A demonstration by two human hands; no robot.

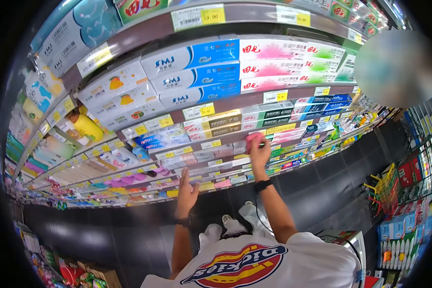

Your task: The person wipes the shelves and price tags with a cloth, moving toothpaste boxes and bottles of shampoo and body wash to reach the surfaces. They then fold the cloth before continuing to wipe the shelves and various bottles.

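My right hand (259, 154) is raised to a middle shelf of toothpaste boxes (235, 126) and is closed on a small pink object (253, 139), pressed against the shelf edge by the yellow price tags. My left hand (187, 191) is lower and to the left, fingers spread and holding nothing, just in front of a lower shelf edge (177, 188) stocked with pink packs. Each wrist carries a black band. My white shirt with a red and yellow logo (240, 264) fills the bottom of the view.
Long curved shelves of boxed goods (192, 67) run across the top and left. Dark floor tiles (321, 187) lie below. A wire rack with hanging goods (408, 192) stands on the right. Another person (398, 67) is at the upper right. Packaged goods (81, 276) sit at the bottom left.
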